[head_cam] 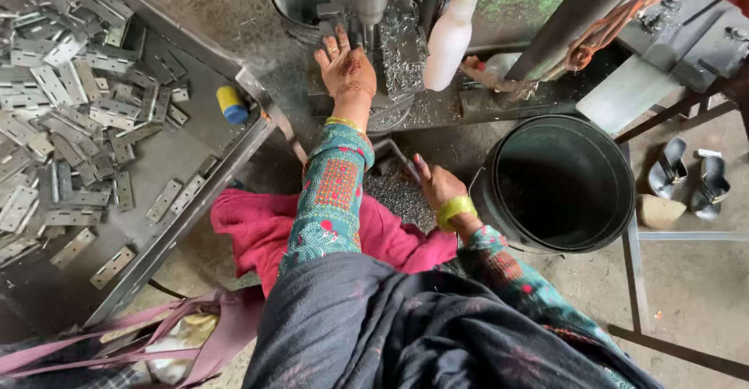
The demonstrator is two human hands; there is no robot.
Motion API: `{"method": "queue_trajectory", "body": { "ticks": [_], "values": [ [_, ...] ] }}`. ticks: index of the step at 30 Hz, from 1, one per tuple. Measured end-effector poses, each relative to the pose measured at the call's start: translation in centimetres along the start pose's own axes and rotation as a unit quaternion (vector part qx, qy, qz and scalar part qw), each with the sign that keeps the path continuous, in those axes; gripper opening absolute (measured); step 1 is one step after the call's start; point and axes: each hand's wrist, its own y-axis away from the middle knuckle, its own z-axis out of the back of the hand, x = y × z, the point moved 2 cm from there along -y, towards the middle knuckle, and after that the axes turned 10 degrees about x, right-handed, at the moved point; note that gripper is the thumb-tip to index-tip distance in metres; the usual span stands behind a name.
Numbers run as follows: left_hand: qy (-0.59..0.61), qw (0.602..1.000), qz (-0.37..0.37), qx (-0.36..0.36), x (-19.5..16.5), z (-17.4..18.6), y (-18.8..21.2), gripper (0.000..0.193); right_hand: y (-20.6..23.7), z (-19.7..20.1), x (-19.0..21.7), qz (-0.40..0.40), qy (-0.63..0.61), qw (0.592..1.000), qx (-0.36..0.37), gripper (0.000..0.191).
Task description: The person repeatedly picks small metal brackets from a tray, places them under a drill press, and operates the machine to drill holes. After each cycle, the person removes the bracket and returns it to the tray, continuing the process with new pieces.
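My left hand (345, 69) reaches forward onto the bed of a grey drill press (406, 46), palm down with fingers spread, close beside the spindle; whatever lies under it is hidden. My right hand (434, 182) is lower, closed around a thin metal lever handle (396, 153) above a heap of metal shavings (399, 198). Both arms wear patterned teal sleeves and yellow bangles.
A large metal tray (179, 225) at the left holds several flat grey hinge plates (62, 108) and a small yellow-and-blue roll (232, 104). A black bucket (563, 182) stands at the right, a white bottle (451, 38) by the machine, sandals (690, 177) at the far right.
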Motion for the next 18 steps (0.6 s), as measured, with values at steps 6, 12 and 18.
{"method": "queue_trajectory", "body": {
  "ticks": [6, 12, 18],
  "values": [
    [-0.071, 0.996, 0.011, 0.054, -0.2, 0.4, -0.4, 0.040, 1.1, -0.1, 2.0, -0.115, -0.072, 0.990, 0.040, 0.058],
    [-0.083, 0.994, -0.012, 0.067, -0.1, 1.3, 2.3, 0.043, 0.2, 10.7, 6.9, -0.026, -0.039, 0.984, -0.170, 0.040],
    [-0.160, 0.946, -0.228, -0.165, 3.5, 0.7, 12.0, 0.046, -0.8, 16.5, 10.7, 0.065, -0.097, 0.948, -0.296, 0.040]
  ]
}}
